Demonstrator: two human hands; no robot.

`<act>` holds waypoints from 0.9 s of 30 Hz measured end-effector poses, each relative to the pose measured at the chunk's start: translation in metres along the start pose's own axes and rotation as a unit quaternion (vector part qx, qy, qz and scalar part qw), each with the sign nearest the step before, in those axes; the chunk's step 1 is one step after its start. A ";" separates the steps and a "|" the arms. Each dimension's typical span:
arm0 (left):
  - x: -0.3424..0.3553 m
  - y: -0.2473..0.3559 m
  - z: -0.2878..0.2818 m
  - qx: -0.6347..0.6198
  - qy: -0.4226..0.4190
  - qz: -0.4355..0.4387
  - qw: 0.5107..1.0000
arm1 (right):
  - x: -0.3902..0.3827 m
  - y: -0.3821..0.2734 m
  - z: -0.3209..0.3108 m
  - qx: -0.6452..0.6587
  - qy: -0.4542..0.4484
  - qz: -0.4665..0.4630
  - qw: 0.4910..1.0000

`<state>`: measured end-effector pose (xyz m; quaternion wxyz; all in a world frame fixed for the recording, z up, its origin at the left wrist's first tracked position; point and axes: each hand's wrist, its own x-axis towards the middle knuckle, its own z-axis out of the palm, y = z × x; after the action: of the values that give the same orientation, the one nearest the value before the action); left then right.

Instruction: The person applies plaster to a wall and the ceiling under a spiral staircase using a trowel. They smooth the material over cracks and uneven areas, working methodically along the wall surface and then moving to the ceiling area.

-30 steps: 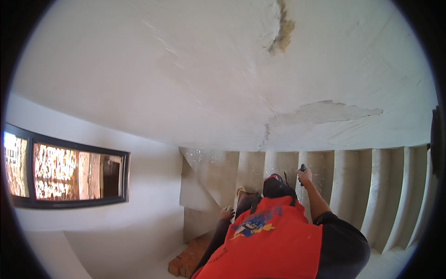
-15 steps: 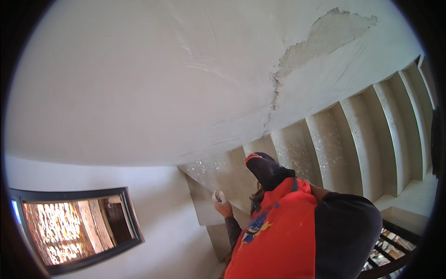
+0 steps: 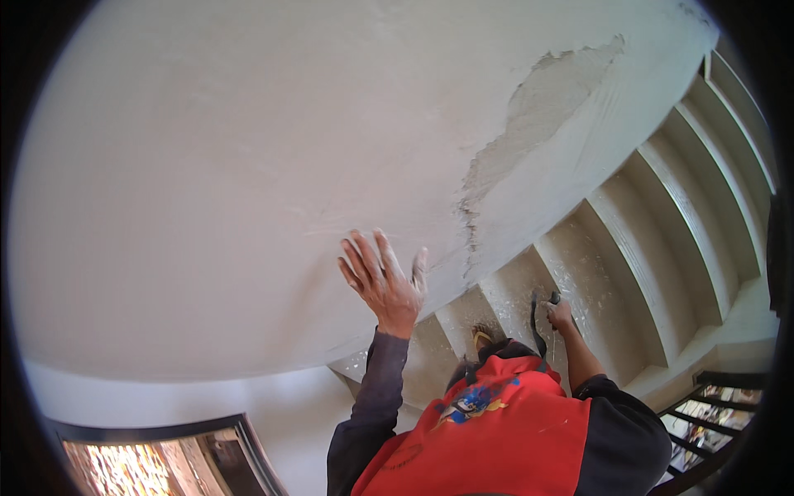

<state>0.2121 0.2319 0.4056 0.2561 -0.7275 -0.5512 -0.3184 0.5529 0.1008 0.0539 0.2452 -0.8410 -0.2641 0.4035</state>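
Note:
My left hand (image 3: pixel 382 285), dusted with white, is raised before the pale wall (image 3: pixel 223 182) with its fingers spread and nothing in them. Whether the palm touches the wall I cannot tell. Lower on the right, over the stairs, my right hand (image 3: pixel 561 315) is closed round the black handle of a trowel (image 3: pixel 538 324), whose thin dark blade shows nearly edge-on. Up and right of my left hand, a rough greyish patch (image 3: pixel 538 107) with a ragged edge runs down the wall and narrows to a crack-like line.
Curving stairs (image 3: pixel 595 248), spotted with white splashes, climb to the right along the wall. My sandalled foot (image 3: pixel 482 335) stands on a step. A dark-framed window (image 3: pixel 157 459) is at lower left, and a black railing (image 3: pixel 703 413) at lower right.
My left hand has risen from low beside my body to the wall, fingers spreading. My right hand with the trowel has come into sight. The view has shifted, and the window sits lower.

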 end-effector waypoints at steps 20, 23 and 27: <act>-0.012 -0.031 0.085 0.009 0.129 0.044 0.991 | -0.105 -0.231 -0.099 0.258 0.284 -0.209 0.900; -0.028 -0.014 0.089 -0.109 0.093 0.059 0.988 | -0.135 -0.289 -0.129 0.340 0.347 -0.352 0.800; -0.024 0.007 0.062 -0.524 -0.242 0.146 0.803 | -0.167 -0.336 -0.148 0.444 0.369 -0.478 0.662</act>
<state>0.2254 0.2598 0.3460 -0.2628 -0.8762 -0.2317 -0.3309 0.5005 0.2122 0.4378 0.8259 -0.4705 -0.3077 -0.0434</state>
